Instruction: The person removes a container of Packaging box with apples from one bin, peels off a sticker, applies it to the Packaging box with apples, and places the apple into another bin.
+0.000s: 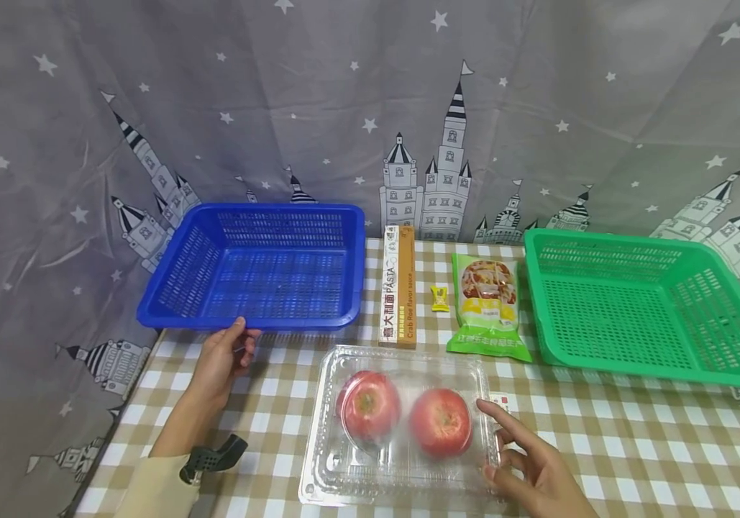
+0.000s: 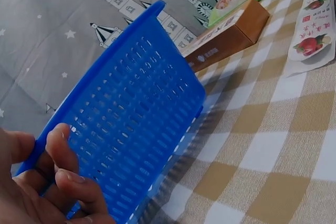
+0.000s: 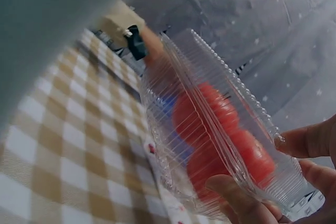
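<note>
My left hand (image 1: 219,363) pinches the front rim of a blue plastic basket (image 1: 308,320), thumb over the edge and fingers below it. The left wrist view shows the basket's slotted outer wall (image 2: 131,98) close beside those fingers. On the other side, my right hand (image 1: 531,460) grips the right edge of a clear plastic clamshell box (image 1: 402,478). Two red apples (image 1: 370,406) sit inside it, seen through the lid. In the right wrist view the box is held above the checked cloth, with the thumb and fingers at its ridged side.
Behind the box lie a pasta box (image 1: 398,288), a small yellow packet (image 1: 439,298) and a green food bag (image 1: 489,306). A green basket (image 1: 615,367) stands at the right. Beneath the clamshell runs a printed paper strip (image 2: 315,30). A grey curtain (image 1: 318,86) hangs behind.
</note>
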### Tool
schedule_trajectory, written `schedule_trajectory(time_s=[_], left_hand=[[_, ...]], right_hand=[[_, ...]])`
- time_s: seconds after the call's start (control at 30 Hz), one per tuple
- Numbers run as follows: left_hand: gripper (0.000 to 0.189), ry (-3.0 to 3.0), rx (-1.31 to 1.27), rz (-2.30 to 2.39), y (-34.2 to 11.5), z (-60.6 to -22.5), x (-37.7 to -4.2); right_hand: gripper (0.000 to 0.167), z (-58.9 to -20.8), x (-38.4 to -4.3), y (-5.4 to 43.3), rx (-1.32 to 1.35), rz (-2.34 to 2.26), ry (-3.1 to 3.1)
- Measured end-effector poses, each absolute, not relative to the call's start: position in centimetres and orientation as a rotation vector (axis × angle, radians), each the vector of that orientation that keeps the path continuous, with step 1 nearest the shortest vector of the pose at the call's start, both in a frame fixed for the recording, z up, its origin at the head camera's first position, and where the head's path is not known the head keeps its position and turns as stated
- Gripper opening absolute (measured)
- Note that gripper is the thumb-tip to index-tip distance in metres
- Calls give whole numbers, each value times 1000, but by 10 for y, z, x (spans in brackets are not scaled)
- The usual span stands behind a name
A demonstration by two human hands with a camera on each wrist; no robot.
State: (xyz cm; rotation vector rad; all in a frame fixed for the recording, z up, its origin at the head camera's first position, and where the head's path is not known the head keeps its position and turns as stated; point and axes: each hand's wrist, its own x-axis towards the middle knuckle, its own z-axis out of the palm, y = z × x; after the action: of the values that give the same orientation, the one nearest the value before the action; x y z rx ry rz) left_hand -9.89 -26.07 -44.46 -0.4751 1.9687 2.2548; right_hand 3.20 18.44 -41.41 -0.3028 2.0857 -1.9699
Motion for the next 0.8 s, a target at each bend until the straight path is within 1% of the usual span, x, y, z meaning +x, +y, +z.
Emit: schedule_trajectory(time_s=[0.07, 0.13, 0.3, 0.37, 0.43, 0.57, 0.67, 0.8], left_hand=[[43, 1983, -477, 2247, -260, -443, -99], [44, 1991, -481, 2240, -259, -442, -99], [44, 2009, -506, 2201, -258, -437, -98], [45, 2019, -517, 2178, -257, -436, -98], [46, 2028, -527, 2158, -256, -434, -98], [48, 2050, -541, 2125, -252, -432, -97], [49, 2057, -540, 2119, -250, -432, -97], [50, 2051, -519, 2125, -249, -433, -96]], right_hand=[[69, -420, 36, 187, -317, -1987, 2099], [68, -425, 41, 189, -277, -2001, 2103], [67, -435, 49, 192, -27, -1932, 2078], [68, -439, 51, 196, 27, -1882, 2025], [68, -443, 54, 200, 4, -1855, 1973], [70, -454, 57, 207, -188, -1861, 1899], [70, -462, 59, 209, -238, -1848, 1909], [68, -469, 61, 207, -136, -1790, 1951]])
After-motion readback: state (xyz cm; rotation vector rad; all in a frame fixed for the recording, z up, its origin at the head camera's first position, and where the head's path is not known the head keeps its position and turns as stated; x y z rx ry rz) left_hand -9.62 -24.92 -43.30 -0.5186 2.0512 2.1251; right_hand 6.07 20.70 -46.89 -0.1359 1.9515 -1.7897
